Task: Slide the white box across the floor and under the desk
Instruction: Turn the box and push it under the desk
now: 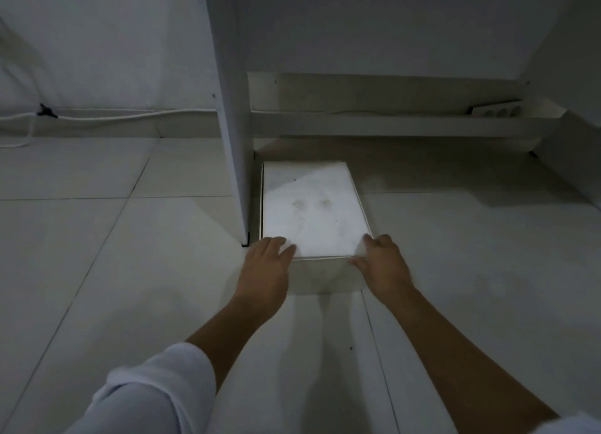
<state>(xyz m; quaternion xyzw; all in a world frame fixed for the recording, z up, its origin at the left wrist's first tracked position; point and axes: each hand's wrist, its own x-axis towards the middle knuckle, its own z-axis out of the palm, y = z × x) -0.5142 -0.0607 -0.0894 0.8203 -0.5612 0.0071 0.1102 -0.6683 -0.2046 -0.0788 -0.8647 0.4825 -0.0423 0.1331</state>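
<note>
White flat rectangular cardboard box [312, 209] sits on the pale tiled floor [97, 238], centre of frame, long axis pointing into the bay. Far half is already in shadow under the white laminate desk [374, 20]; near end is not yet in.

Left hand [265, 267]: open, fingers flat on the box's near-left corner. Right hand [382, 263]: fingers curled loosely over the near-right corner, thumb on the front face. Both pressing, neither really gripping.

Box's left edge runs just beside the white vertical desk side panel [232, 108], only a thin gap, roughly parallel.

Doing the push well, my read:
- Push low on the front face, not down on the lid; downward load adds friction and may dent the card.
- Keep force even on both corners. More on the right would yaw the far-left corner into the panel.
- Bias slightly to frame right for clearance.
- White power strip [496, 110] and white cable [130, 116] sit against the wall at the back, upper frame; stop short of them.
</note>
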